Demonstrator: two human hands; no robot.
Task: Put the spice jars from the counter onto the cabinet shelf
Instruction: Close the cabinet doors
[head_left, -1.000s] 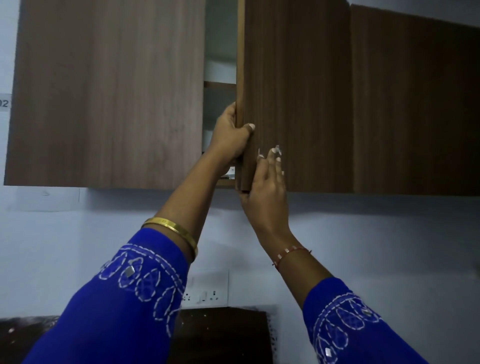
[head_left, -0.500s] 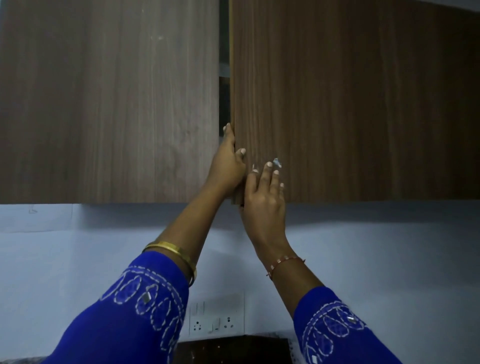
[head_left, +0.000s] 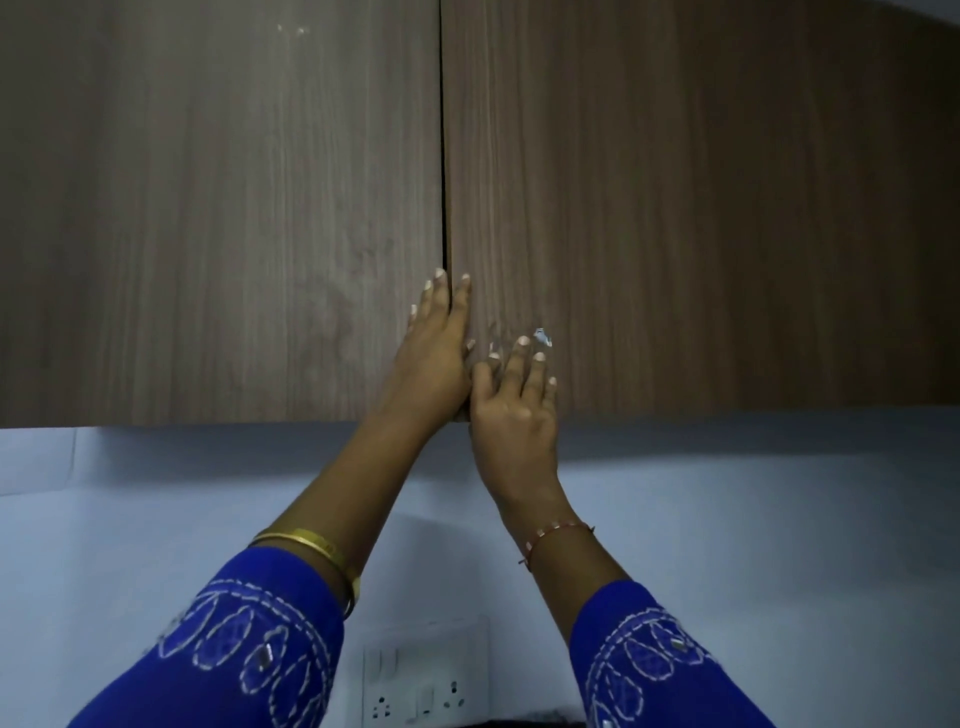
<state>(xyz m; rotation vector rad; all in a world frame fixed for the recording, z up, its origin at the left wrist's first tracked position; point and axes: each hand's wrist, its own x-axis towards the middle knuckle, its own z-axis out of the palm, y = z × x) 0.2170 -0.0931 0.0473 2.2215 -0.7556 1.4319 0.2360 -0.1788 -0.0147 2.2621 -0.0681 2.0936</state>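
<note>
A wall cabinet fills the upper frame, its two flat brown wood-grain doors, the left door (head_left: 218, 208) and the right door (head_left: 701, 208), meeting at a thin dark vertical seam at centre, so nothing inside it, shelf or spice jars, can be seen. The left hand (head_left: 434, 358) lies with straight fingers (head_left: 439, 296) flat along the seam near the doors' lower edge, while the right hand (head_left: 514, 410), just beside it, presses relaxed, spread fingers (head_left: 535, 374) against the right door, grasping nothing. Below, blue embroidered sleeves (head_left: 244, 654), a gold bangle (head_left: 317, 545), a thin red wrist thread (head_left: 556, 535) and a white wall socket (head_left: 426, 675) on a pale wall occupy the lower frame.
</note>
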